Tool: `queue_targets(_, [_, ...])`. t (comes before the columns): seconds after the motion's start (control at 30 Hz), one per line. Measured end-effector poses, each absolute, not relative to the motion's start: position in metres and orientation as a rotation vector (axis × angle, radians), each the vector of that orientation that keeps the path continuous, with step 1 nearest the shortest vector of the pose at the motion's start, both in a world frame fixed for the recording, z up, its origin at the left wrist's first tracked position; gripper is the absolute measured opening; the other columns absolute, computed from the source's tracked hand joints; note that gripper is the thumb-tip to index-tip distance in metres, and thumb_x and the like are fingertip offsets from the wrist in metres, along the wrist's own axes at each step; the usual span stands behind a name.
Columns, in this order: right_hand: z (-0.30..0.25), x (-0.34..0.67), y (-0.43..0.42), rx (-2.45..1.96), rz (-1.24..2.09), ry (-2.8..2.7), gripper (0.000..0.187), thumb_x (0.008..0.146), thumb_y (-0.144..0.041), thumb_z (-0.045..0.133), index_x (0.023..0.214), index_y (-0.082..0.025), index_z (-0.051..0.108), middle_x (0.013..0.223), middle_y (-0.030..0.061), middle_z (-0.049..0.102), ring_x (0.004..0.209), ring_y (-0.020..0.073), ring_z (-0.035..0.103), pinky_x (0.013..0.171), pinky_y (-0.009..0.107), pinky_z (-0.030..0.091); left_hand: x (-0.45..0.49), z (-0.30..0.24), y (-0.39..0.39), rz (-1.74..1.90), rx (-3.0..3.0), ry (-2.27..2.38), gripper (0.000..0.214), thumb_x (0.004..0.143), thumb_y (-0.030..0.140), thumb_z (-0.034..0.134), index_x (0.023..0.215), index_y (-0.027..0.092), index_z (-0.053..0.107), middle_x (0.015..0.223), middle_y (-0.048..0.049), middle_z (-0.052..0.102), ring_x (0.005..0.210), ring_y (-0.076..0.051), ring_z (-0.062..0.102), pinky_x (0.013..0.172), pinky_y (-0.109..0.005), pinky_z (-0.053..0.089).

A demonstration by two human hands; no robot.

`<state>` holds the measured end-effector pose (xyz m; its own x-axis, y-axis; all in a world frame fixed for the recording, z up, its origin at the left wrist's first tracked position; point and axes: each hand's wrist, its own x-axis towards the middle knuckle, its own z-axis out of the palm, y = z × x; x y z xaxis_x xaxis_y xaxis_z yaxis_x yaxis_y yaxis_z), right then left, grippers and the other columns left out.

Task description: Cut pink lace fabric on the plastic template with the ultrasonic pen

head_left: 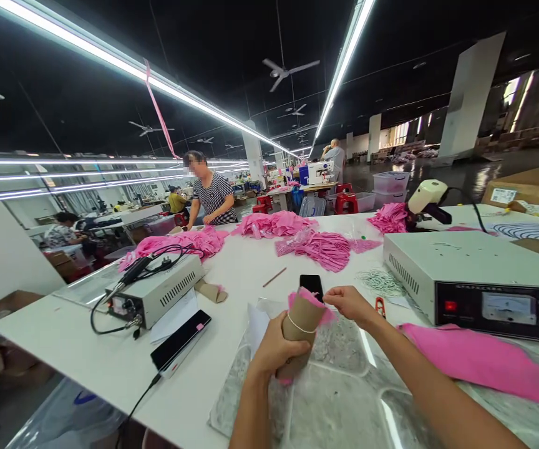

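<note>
My left hand (281, 346) is wrapped round a brown cardboard roll (304, 318), tilted upright above the worktop. Pink fabric (326, 317) pokes out at its top and a little at its bottom, and a pale rubber band (297, 325) circles the cardboard. Beside the roll's upper end, my right hand (351, 304) is closed in a pinch near the pink edge; whatever lies between the fingertips is too small to make out. Just behind the roll lies a black phone (311, 284). Under both hands is a grey, cloudy plastic sheet or lid (328, 408).
Metal-cased devices stand left (169, 293) and right (475, 262). Pink fabric piles (319, 249) line the far edge, where a person in stripes (213, 196) stands. Rubber bands (379, 282), orange snips (380, 307) and a cabled phone (180, 340) lie around. Pink cloth (485, 365) rests at right.
</note>
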<state>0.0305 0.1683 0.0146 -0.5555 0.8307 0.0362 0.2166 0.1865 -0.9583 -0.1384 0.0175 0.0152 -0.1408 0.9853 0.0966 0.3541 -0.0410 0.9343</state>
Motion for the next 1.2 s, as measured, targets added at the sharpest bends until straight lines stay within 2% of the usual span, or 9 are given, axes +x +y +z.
queue_targets(0.07, [0.016,0.030,0.165,-0.956,1.429,-1.896,0.031,0.080,-0.043,0.059,0.066,-0.017,0.049,0.045,-0.0121,0.026,0.036,0.0043,0.020,0.037,0.019,0.017,-0.141,0.011,0.020,1.253,1.285,1.454,0.050,0.058,0.032,0.066,0.103,0.012,0.056,0.086,-0.0055,0.065,0.072,-0.018,0.058,0.063,-0.028,0.047])
queue_targets(0.2, [0.030,0.024,0.149,-0.848,1.444,-1.964,0.034,0.065,-0.052,0.057,0.066,-0.018,0.051,0.043,-0.0107,0.028,0.038,0.0056,0.020,0.038,0.022,0.015,-0.138,0.000,0.028,1.362,1.041,1.393,0.051,0.053,0.030,0.071,0.099,0.011,0.056,0.078,-0.0041,0.062,0.065,-0.015,0.056,0.058,-0.026,0.046])
queue_targets(0.33, [0.047,0.024,0.133,-0.756,1.342,-2.034,0.032,0.068,-0.050,0.055,0.067,-0.018,0.054,0.047,-0.0079,0.034,0.041,0.0069,0.025,0.042,0.023,0.017,-0.136,0.000,0.029,1.431,0.928,1.366,0.054,0.048,0.023,0.074,0.098,0.012,0.057,0.077,-0.0023,0.062,0.063,-0.014,0.054,0.056,-0.024,0.043])
queue_targets(0.5, [0.052,0.029,0.126,-0.695,1.164,-2.113,0.025,0.064,-0.042,0.068,0.075,-0.019,0.068,0.046,-0.0064,0.036,0.046,0.0100,0.031,0.047,0.024,0.022,-0.141,0.006,0.025,1.395,0.885,1.229,0.055,0.047,0.028,0.074,0.097,0.011,0.059,0.079,-0.0043,0.063,0.064,-0.014,0.056,0.059,-0.026,0.046])
queue_targets(0.67, [0.059,0.026,0.124,-0.620,1.146,-2.136,0.031,0.071,-0.049,0.062,0.069,-0.020,0.071,0.065,0.0024,0.059,0.062,0.0158,0.048,0.057,0.026,0.036,-0.141,0.005,0.024,1.360,0.933,1.223,0.060,0.049,0.027,0.072,0.104,0.010,0.059,0.081,-0.0048,0.063,0.067,-0.016,0.057,0.061,-0.028,0.047])
queue_targets(0.77, [0.065,0.024,0.128,-0.641,1.182,-2.087,0.038,0.070,-0.055,0.060,0.073,-0.019,0.071,0.058,0.0010,0.053,0.054,0.0136,0.043,0.050,0.025,0.033,-0.137,0.003,0.021,1.340,1.030,1.318,0.063,0.050,0.023,0.075,0.109,0.010,0.059,0.084,-0.0052,0.064,0.072,-0.019,0.057,0.062,-0.029,0.046])
queue_targets(0.93, [0.054,0.030,0.147,-0.890,1.254,-1.834,0.051,0.060,-0.059,0.068,0.084,-0.014,0.070,0.045,-0.0063,0.029,0.043,0.0081,0.022,0.043,0.023,0.015,-0.128,0.002,0.015,1.208,1.312,1.531,0.064,0.038,0.026,0.085,0.098,0.016,0.067,0.088,-0.0033,0.065,0.081,-0.025,0.056,0.069,-0.034,0.045])
queue_targets(1.07, [0.043,0.042,0.160,-1.047,1.397,-1.595,0.056,0.048,-0.055,0.076,0.085,-0.014,0.070,0.047,-0.0069,0.027,0.045,0.0083,0.023,0.045,0.025,0.016,-0.127,0.003,0.015,0.928,1.586,1.670,0.066,0.044,0.039,0.084,0.105,0.021,0.065,0.096,-0.0046,0.066,0.086,-0.028,0.058,0.072,-0.037,0.046])
queue_targets(1.2, [0.046,0.053,0.160,-1.131,1.473,-1.454,0.051,0.038,-0.047,0.079,0.077,-0.015,0.071,0.045,-0.0064,0.028,0.043,0.0083,0.022,0.043,0.026,0.014,-0.130,0.006,0.015,1.043,1.394,1.578,0.062,0.043,0.036,0.086,0.100,0.024,0.066,0.096,-0.0041,0.066,0.085,-0.027,0.058,0.065,-0.034,0.045])
